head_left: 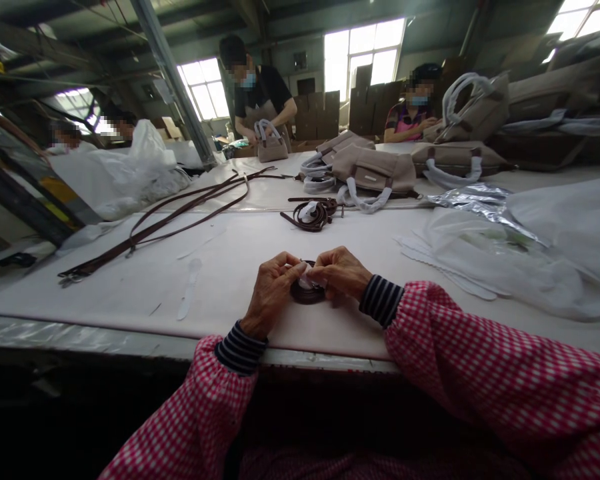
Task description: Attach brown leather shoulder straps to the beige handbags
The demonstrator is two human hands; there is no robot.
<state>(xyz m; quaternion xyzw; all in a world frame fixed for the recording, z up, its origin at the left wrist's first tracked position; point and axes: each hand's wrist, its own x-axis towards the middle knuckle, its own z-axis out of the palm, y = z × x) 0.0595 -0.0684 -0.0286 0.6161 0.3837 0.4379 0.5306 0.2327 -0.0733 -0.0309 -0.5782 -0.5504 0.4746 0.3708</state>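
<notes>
A dark brown strap [307, 294], wound into a flat coil, lies on the table close to its front edge. Thin white wrapping material [306, 276] shows at the middle of the coil. From the left, my left hand [271, 291] pinches this white wrapping between thumb and fingers. My right hand [344, 272] closes on it from the other side, fingertips near those of the left. The coil sits under and between both hands, partly covered by the fingers. Just beyond is another coiled brown strap [314, 217] with a white piece in its centre.
Several long brown straps [180, 217] stretch across the left. A white paper strip [190, 288] lies nearer. Taupe handbags [375, 168] with wrapped handles are piled at the back right. White plastic bags [520, 253] cover the right side. Masked people [265, 93] stand or sit beyond.
</notes>
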